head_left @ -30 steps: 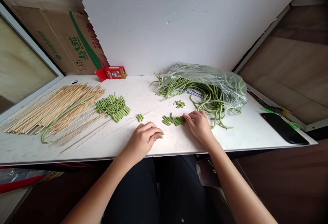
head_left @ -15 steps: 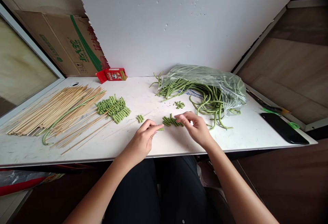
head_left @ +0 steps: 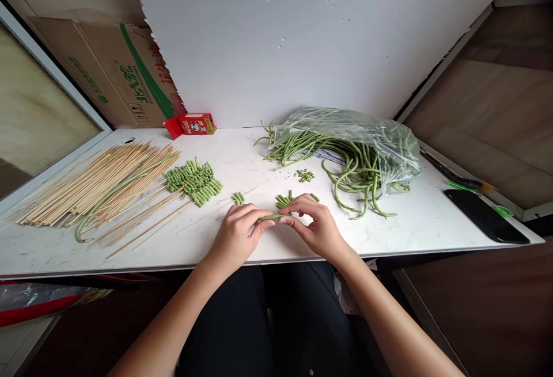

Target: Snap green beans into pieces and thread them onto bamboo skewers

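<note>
Between both hands, just above the front of the white table, is a short green bean piece (head_left: 275, 216). My left hand (head_left: 238, 228) pinches its left end, and the fingers of my right hand (head_left: 314, 224) close on its right end. Cut bean pieces (head_left: 284, 200) lie right behind my hands, partly hidden by the right one. Left of them, a few bean pieces (head_left: 238, 198) sit on a thin skewer (head_left: 211, 212). Farther left rests a cluster of skewered bean pieces (head_left: 194, 181). A small heap of bean tips (head_left: 305, 175) lies behind.
A pile of bamboo skewers (head_left: 95, 184) covers the table's left side, a long bean across it. At the back right, long beans (head_left: 358, 164) spill from a clear plastic bag (head_left: 345, 121). A red box (head_left: 196, 124), a black phone (head_left: 484, 216) and scissors (head_left: 462, 180) also lie there.
My right hand has moved left from the cut pieces to meet my left hand. A bean piece is now held between both; the left hand has barely shifted.
</note>
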`<action>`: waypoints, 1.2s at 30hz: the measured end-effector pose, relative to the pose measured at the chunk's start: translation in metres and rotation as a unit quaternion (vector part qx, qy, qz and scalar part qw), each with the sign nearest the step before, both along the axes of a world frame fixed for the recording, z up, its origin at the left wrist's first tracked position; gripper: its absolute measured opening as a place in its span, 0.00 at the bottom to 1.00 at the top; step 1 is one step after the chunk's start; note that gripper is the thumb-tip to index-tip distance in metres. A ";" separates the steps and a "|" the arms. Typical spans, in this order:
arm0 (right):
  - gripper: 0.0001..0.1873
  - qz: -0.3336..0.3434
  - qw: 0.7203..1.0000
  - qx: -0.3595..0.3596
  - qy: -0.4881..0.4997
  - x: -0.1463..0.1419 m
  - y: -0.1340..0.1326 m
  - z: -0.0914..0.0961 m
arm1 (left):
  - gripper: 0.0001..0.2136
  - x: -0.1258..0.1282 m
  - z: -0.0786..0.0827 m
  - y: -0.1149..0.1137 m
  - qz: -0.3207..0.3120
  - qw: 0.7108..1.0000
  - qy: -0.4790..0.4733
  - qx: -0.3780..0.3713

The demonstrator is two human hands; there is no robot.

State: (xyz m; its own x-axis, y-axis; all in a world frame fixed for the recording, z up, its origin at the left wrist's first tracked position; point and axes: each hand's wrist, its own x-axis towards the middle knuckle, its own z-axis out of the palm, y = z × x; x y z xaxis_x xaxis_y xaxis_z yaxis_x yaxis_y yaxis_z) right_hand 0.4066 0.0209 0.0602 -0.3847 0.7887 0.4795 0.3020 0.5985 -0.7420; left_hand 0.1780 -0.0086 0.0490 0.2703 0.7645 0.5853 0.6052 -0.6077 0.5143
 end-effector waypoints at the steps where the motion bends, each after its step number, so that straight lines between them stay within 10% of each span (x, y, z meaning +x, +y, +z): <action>1: 0.09 -0.003 1.000 0.006 0.000 0.000 0.000 0.001 | 0.06 0.000 0.000 0.001 0.001 1.000 0.003 0.005; 29: 0.12 0.114 0.993 -0.024 -0.033 -0.004 -0.006 0.006 | 0.15 0.007 0.004 -0.007 -0.089 0.995 0.038 -0.007; 36: 0.09 -0.003 1.000 0.003 0.002 0.018 0.009 0.008 | 0.07 0.002 0.003 -0.002 -0.066 0.998 -0.012 -0.009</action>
State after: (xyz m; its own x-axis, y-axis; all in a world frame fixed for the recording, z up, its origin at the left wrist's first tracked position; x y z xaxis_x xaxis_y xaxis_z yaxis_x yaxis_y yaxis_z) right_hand 0.4242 0.0295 0.0678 -0.3776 0.7877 0.4868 0.3019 0.6017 -0.7395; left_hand 0.1796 -0.0102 0.0521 0.3543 0.7339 0.5795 0.5082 -0.6713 0.5395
